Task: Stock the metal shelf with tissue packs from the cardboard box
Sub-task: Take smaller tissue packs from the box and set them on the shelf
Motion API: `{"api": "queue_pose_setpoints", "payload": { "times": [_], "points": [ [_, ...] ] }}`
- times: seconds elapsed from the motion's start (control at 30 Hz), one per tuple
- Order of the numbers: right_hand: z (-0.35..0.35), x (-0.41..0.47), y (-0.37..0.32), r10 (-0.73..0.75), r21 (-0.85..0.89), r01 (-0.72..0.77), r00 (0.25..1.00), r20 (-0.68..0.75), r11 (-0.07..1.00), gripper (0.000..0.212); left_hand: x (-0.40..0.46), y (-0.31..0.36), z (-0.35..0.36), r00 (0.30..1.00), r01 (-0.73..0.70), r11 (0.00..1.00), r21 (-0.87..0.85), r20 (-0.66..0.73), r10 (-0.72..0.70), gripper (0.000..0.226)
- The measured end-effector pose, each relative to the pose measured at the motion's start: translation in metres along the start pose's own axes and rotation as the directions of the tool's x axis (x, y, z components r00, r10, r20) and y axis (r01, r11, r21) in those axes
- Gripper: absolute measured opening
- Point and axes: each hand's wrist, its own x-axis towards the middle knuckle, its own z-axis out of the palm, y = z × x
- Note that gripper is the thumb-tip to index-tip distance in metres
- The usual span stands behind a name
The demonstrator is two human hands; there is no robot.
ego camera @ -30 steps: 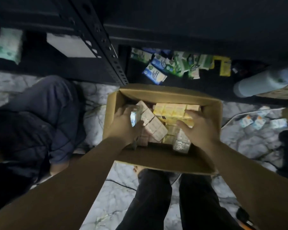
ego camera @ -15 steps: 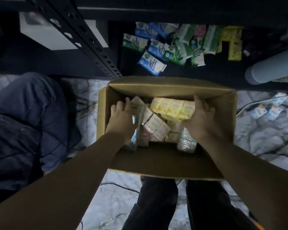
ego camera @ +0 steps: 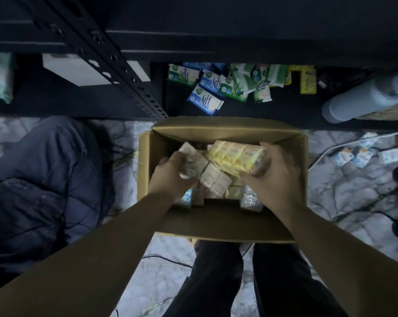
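From here no writing can be made out. The blue and green packs (ego camera: 205, 99) on the dark shelf (ego camera: 285, 110) carry round logos and printed lines, and the yellow pack (ego camera: 237, 154) has labels, all too blurred to read.

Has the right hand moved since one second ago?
Yes. The right hand went from the box's middle toward the cardboard box's far right side, now gripping the yellow pack.

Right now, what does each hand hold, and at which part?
The right hand grips the yellow tissue pack at its right end. The left hand grips a pale tissue pack at its left end.
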Motion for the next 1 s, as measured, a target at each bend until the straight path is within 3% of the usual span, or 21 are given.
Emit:
{"api": "queue_pose_setpoints", "payload": {
  "times": [0.1,0.17,0.27,0.53,0.83,1.0],
  "points": [
    [-0.026,-0.013,-0.013,0.029,0.204,-0.025,1.0,-0.013,0.979,0.091,-0.031,0.014,-0.017,0.987,-0.115,0.989,-0.089,-0.124,0.104,0.062],
    [-0.049,-0.021,-0.025,0.018,0.247,-0.011,0.999,-0.029,0.969,0.091,-0.052,0.03,-0.035,0.97,-0.195,0.972,-0.13,-0.174,0.171,0.06],
    [-0.094,-0.037,-0.049,0.006,0.262,0.005,0.999,-0.042,0.965,0.086,-0.083,0.06,-0.069,0.943,-0.291,0.936,-0.199,-0.226,0.245,0.059],
    [-0.237,-0.078,-0.117,-0.254,0.205,0.289,0.95,-0.179,0.935,0.087,-0.177,0.167,-0.175,0.796,-0.568,0.785,-0.245,-0.405,0.449,0.051],
    [-0.428,-0.137,-0.215,-0.395,0.176,0.475,0.848,-0.352,0.862,0.088,-0.285,0.305,-0.307,0.616,-0.768,0.587,-0.256,-0.546,0.568,0.053],
    [-0.531,-0.162,-0.265,-0.462,0.153,0.608,0.721,-0.517,0.779,0.076,-0.34,0.379,-0.375,0.537,-0.839,0.445,-0.313,-0.608,0.585,0.064]
  ]
}}
